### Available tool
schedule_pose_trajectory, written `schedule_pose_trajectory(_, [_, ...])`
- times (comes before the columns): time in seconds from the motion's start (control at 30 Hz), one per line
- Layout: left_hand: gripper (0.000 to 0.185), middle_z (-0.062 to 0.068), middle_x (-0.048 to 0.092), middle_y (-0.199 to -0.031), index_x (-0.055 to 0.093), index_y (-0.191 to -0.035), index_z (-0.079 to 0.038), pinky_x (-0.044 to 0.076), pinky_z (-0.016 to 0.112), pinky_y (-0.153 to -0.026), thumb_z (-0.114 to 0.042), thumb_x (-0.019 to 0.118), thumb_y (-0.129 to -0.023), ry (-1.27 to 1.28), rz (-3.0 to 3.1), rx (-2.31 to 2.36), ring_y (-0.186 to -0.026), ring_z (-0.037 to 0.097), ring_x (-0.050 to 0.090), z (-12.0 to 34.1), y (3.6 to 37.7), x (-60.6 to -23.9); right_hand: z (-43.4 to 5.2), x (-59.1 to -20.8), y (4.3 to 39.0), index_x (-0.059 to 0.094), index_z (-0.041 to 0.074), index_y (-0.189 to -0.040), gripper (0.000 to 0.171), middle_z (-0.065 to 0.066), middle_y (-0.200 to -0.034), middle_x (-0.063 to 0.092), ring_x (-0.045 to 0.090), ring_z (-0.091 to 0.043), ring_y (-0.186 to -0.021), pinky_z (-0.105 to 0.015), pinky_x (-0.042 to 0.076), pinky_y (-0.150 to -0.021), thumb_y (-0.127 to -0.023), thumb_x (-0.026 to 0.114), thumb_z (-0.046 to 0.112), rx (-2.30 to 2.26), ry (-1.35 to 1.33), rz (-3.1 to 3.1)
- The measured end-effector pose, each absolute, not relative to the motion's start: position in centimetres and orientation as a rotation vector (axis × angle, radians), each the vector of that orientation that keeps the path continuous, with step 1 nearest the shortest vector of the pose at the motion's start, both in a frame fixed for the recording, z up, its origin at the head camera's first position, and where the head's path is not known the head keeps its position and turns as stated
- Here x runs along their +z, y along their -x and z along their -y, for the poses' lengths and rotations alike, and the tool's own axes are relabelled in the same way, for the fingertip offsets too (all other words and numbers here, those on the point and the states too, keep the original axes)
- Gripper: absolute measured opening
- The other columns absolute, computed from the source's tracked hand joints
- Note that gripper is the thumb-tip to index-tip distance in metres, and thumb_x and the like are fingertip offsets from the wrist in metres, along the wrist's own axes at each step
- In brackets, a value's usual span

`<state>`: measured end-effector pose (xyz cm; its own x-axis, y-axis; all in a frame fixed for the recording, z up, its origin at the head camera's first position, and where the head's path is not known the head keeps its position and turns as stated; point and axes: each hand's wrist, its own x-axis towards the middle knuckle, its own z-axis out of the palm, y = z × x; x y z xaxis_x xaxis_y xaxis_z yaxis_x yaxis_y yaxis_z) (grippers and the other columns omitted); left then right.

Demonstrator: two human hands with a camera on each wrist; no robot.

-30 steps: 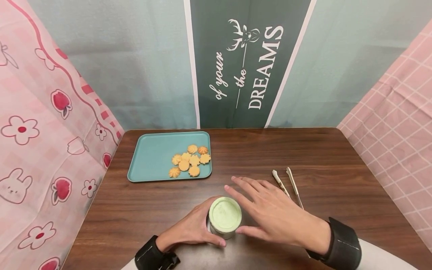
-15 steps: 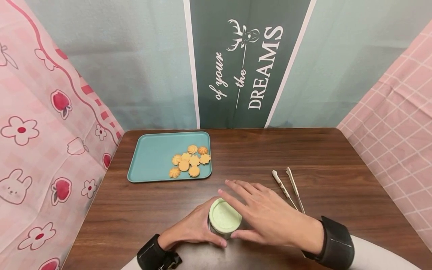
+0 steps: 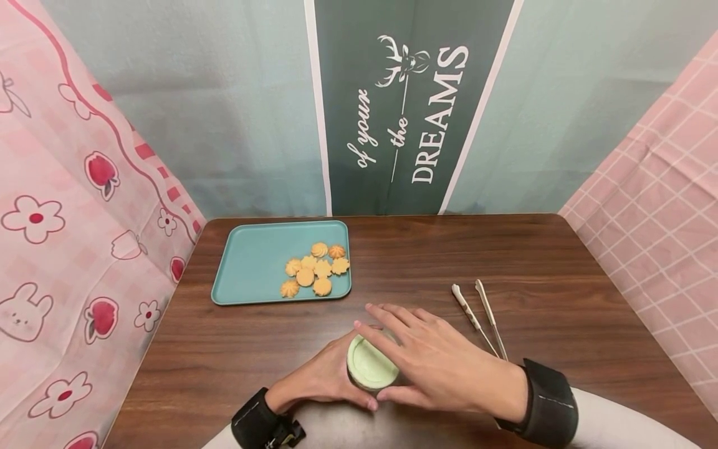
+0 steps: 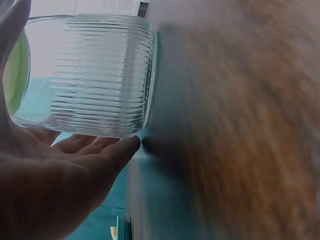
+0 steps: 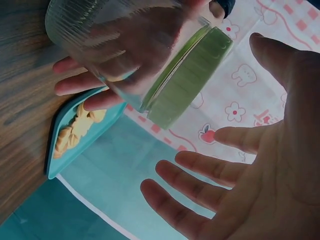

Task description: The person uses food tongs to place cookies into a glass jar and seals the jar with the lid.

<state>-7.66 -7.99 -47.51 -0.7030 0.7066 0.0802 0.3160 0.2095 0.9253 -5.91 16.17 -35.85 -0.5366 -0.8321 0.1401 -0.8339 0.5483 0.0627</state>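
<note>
Jar (image 3: pixel 370 371) in left grip (image 3: pixel 322 380) — right hand (image 3: pixel 437 365) spread over lid (image 5: pixel 187 80) (no contact).

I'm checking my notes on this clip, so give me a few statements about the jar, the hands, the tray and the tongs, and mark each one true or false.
1. The left hand grips the glass jar round its side. True.
2. The right hand has lifted the green lid off the jar. False: the lid sits on the jar, and the hand hovers open above it, as the right wrist view shows.
3. The cookies lie on the teal tray. True.
4. The tongs are held in the right hand. False: they lie on the table, beside that hand.
5. The jar stands on the tray. False: it stands on the table, apart from the tray.
</note>
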Motion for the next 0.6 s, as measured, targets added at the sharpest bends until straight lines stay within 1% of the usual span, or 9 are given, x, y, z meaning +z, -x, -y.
schedule_pose_trajectory(0.13, [0.111, -0.005, 0.058, -0.145, 0.033, -0.161, -0.027, 0.05, 0.033, -0.108, -0.028, 0.1, -0.073, -0.962, -2.107, 1.494, -0.125, 0.01, 0.06, 8.11, 7.68, -47.64, -15.9, -35.95, 5.97, 0.037, 0.02, -0.164, 0.091, -0.009, -0.166, 0.042, 0.051, -0.027, -0.144, -0.046, 0.056, -0.104, -0.095, 0.056, 0.077, 0.033, -1.436, 2.649])
schedule_pose_trajectory(0.23, [0.113, -0.006, 0.058, -0.147, 0.031, -0.163, -0.028, 0.049, 0.032, -0.109, -0.029, 0.1, -0.074, -0.922, -2.079, 1.481, -0.127, 0.009, 0.059, 8.13, 7.74, -47.6, -15.74, -36.04, 6.04, 0.035, 0.02, -0.165, 0.09, -0.01, -0.167, 0.04, 0.05, -0.027, -0.144, -0.047, 0.055, -0.105, -0.097, 0.054, 0.076, 0.038, -1.457, 2.677])
schedule_pose_trajectory(0.4, [0.112, -0.006, 0.058, -0.147, 0.031, -0.162, -0.026, 0.049, 0.03, -0.109, -0.031, 0.1, -0.074, -0.888, -2.076, 1.462, -0.126, 0.008, 0.06, 8.05, 7.69, -47.51, -15.48, -36.21, 6.08, 0.036, 0.021, -0.164, 0.087, -0.011, -0.167, 0.04, 0.05, -0.027, -0.143, -0.047, 0.055, -0.106, -0.098, 0.053, 0.075, 0.034, -1.475, 2.7])
schedule_pose_trajectory(0.6, [0.11, -0.007, 0.062, -0.139, 0.034, -0.16, -0.024, 0.051, 0.028, -0.104, -0.032, 0.101, -0.072, -0.899, -2.096, 1.449, -0.119, 0.006, 0.063, 7.95, 7.7, -47.5, -15.23, -36.38, 5.99, 0.037, 0.021, -0.164, 0.083, -0.009, -0.163, 0.043, 0.054, -0.026, -0.139, -0.045, 0.058, -0.1, -0.1, 0.054, 0.071, 0.07, -1.5, 2.736])
